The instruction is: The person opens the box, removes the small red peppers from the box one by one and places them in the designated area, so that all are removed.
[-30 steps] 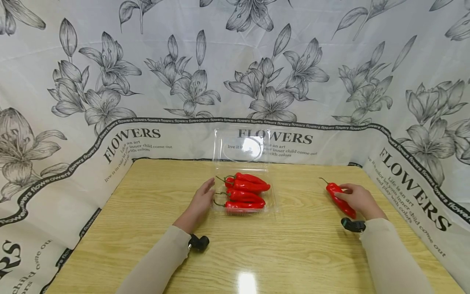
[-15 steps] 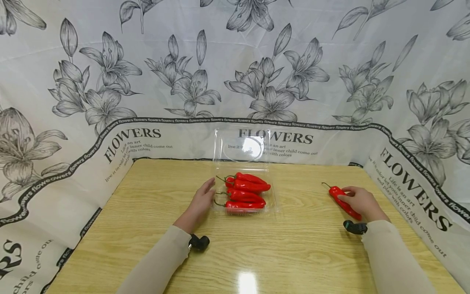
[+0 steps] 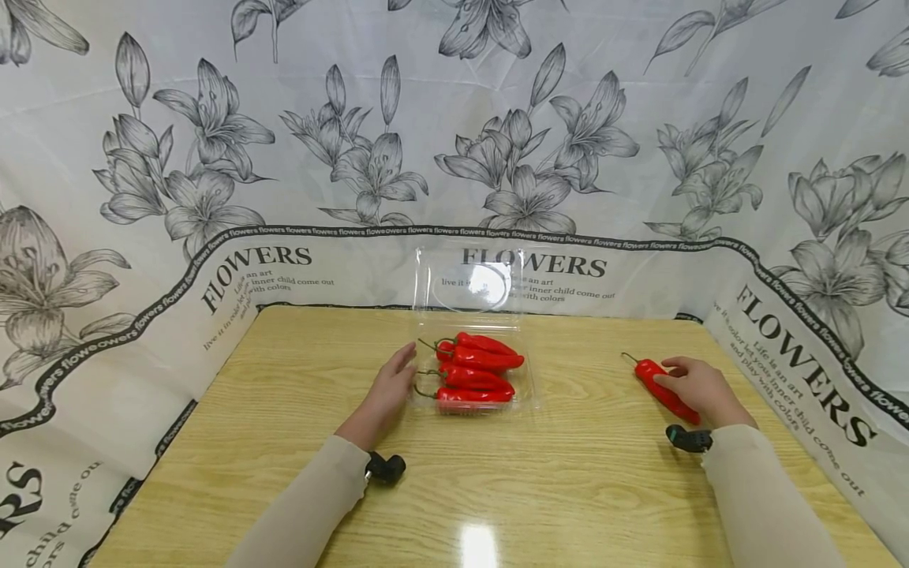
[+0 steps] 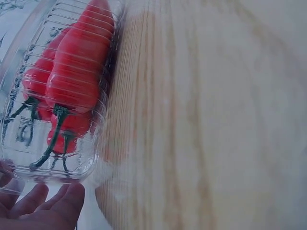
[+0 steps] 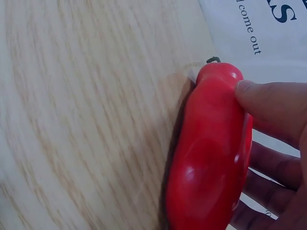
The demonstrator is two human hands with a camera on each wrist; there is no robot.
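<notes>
Your right hand [image 3: 705,394] pinched lone pepper [image 5: 208,148], stem slanting away leftward, well right of clamshell [image 3: 526,394]; left hand [image 3: 385,390], fingers relaxed, sat at clamshell's left end.

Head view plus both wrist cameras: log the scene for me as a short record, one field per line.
Left grip: bare hand at the stem end of the container, fingers around its edge; firm contact cannot be told
Right grip: bare hand, thumb and fingers holding one loose red pepper
Container: clear plastic, on the table, between the hands
Lid: open, raised at the far side
Contents: at least four red peppers, stems toward the left grip
Loose pepper's contact with table: cannot tell
Backdrop: flower-printed cloth
</notes>
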